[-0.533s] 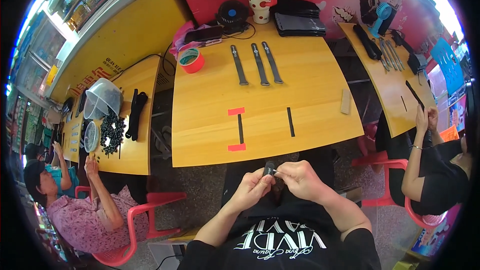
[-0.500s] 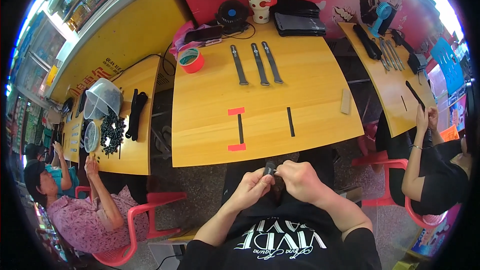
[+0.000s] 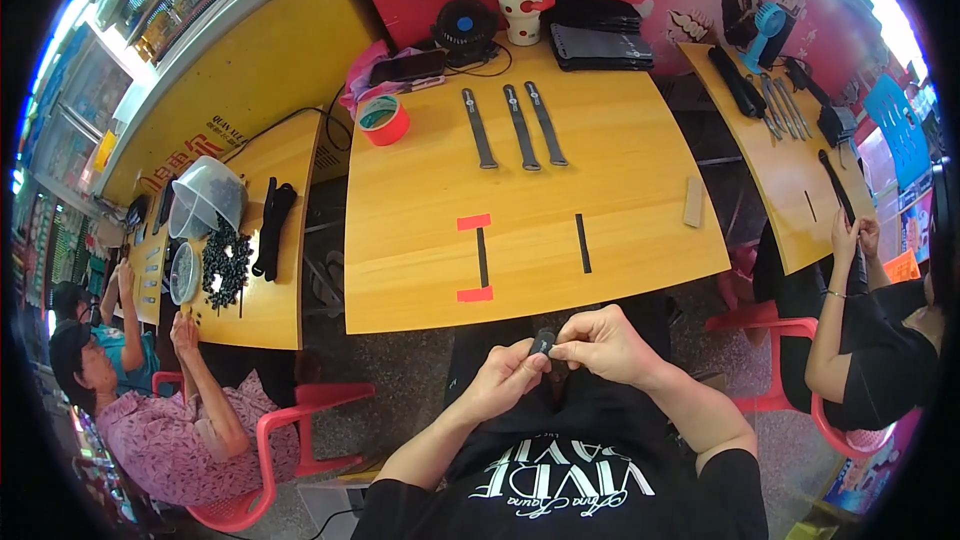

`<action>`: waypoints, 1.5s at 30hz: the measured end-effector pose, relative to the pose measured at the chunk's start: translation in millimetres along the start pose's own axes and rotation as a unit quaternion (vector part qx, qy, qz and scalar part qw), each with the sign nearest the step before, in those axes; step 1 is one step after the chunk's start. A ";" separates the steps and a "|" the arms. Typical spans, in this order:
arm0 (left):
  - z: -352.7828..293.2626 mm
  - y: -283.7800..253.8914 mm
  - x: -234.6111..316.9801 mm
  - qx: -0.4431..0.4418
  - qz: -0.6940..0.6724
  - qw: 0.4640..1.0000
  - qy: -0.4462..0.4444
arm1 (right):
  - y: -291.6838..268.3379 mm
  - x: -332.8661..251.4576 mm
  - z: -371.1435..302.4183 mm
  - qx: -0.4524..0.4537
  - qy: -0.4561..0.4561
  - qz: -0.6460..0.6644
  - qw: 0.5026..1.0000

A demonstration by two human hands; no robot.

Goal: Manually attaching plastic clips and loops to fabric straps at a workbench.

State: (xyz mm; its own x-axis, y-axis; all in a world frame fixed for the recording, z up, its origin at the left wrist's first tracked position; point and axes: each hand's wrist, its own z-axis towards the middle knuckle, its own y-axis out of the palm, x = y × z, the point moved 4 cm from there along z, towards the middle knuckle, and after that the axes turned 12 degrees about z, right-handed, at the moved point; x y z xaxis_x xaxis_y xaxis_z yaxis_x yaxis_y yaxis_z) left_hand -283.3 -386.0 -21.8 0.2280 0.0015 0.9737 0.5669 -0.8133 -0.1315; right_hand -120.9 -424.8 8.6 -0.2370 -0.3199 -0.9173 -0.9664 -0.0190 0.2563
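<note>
Directly between left hand (image 3: 505, 372) and right hand (image 3: 603, 345), a dark piece (image 3: 542, 342).

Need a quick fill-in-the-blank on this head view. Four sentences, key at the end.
1. The left hand holds a dark piece, and the fingers of the ____ hand are at its other side.
2. On the table, ____ grey straps lie in a row.
3. Red tape pieces mark both ends of the ____ one of the two black strips.
4. Of the table's two side edges, the tape roll lies nearer the ____ one.

Missing words: right; three; left; left
</note>
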 end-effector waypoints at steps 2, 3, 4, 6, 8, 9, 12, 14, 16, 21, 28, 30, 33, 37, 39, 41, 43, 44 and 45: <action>0.7 2.2 0.9 0.027 -0.010 1.000 0.010 | 2.4 1.7 0.5 0.011 0.016 0.032 0.999; 1.7 2.0 5.3 0.049 -0.015 0.998 0.030 | 3.5 5.1 0.2 0.016 0.011 0.058 0.998; 2.6 1.9 8.5 0.072 -0.019 0.996 0.049 | 4.9 8.5 -0.1 0.020 0.006 0.085 0.996; 3.8 7.5 0.8 0.100 -0.011 0.994 0.051 | 7.8 12.0 0.7 0.038 -0.007 0.097 0.994; 3.9 8.3 -4.5 0.129 -0.003 0.990 0.054 | 5.3 19.6 1.2 0.055 -0.022 0.109 0.992; 2.7 8.5 -7.4 0.120 -0.022 0.992 0.041 | 6.8 19.8 1.0 0.038 -0.090 0.058 0.994; 0.4 9.8 -2.3 0.115 -0.063 0.991 0.011 | 11.0 4.4 -8.4 0.045 -0.151 -0.060 0.986; 0.6 13.6 -3.5 0.121 -0.086 0.989 -0.005 | 14.3 5.7 -8.1 0.063 -0.141 -0.101 0.983; 3.2 22.6 -10.1 0.204 -0.146 0.968 0.001 | 28.1 20.8 -2.0 0.098 -0.164 0.022 0.981; 5.7 25.8 -6.5 0.259 -0.140 0.956 0.019 | 30.9 27.6 -4.5 0.162 -0.217 0.106 0.957; 3.9 0.0 23.0 0.043 0.188 0.979 0.071 | 13.1 -17.1 -13.9 0.118 -0.331 -0.324 0.878; 0.9 2.3 21.8 0.081 0.240 0.964 0.086 | 16.2 -17.9 -14.3 0.094 -0.353 -0.345 0.865; -1.7 5.4 29.7 0.149 0.339 0.923 0.103 | 17.7 -16.5 -14.3 0.091 -0.320 -0.310 0.891; -5.4 1.9 23.9 0.096 0.312 0.939 0.109 | 15.3 -15.8 -14.0 0.074 -0.246 -0.296 0.920; -5.0 -2.8 15.2 0.057 0.321 0.941 0.096 | 12.4 -20.9 -15.1 0.058 -0.263 -0.308 0.913; -6.2 -3.2 13.3 0.020 0.329 0.940 0.083 | 14.9 -22.3 -15.0 -0.012 -0.235 -0.448 0.862; -7.5 -0.6 19.7 0.000 0.441 0.895 0.070 | 17.2 -26.6 -13.5 -0.051 -0.206 -0.489 0.846; -6.9 1.0 22.6 -0.001 0.441 0.895 0.070 | 19.9 -24.5 -12.4 -0.090 -0.177 -0.528 0.826; -5.0 3.8 24.0 -0.009 0.460 0.886 0.055 | 20.7 -24.5 -11.8 -0.090 -0.176 -0.528 0.826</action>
State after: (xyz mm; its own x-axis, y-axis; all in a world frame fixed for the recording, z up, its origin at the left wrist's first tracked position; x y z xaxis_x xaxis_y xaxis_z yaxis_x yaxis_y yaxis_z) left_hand -279.7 -392.0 1.9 0.5078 -0.7235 0.4677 0.1688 -0.4489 -0.8775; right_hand -133.8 -428.5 39.9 0.6841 0.2600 -0.6814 -0.6291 -0.2623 -0.7317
